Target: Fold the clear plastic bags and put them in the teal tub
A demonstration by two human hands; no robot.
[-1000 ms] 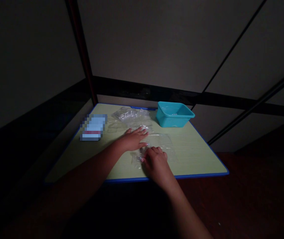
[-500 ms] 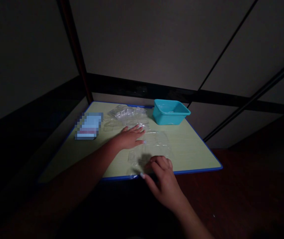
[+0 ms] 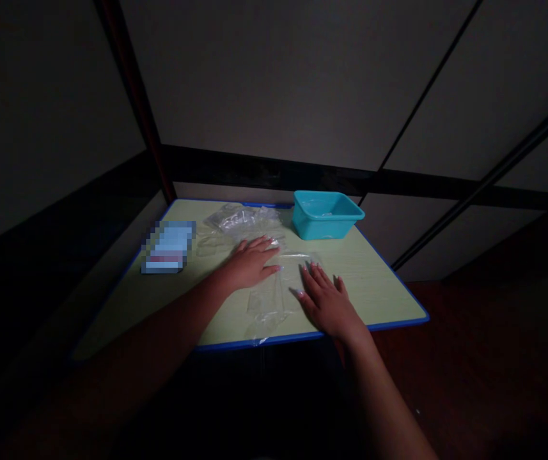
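A clear plastic bag [image 3: 270, 300] lies spread over the front middle of the table, its near end reaching the blue edge. My left hand [image 3: 252, 263] rests flat at the bag's upper left, fingers stretched out. On the bag's right side lies my right hand [image 3: 326, 297], palm down with its fingers apart. Neither hand grips anything. Beyond my left hand sits a crumpled pile of clear plastic bags [image 3: 240, 219]; where one bag ends and another begins is hard to tell.
A turquoise plastic basket [image 3: 324, 223] stands at the back right of the table [image 3: 374, 287], something small and pale inside it. At the left lies a blurred-out flat object [image 3: 169, 248]. A panelled wall [image 3: 264, 83] rises behind the table.
My right hand has moved forward from the table's front edge onto the bag, and its curled fingers have opened flat. My left hand has stayed nearly in place.
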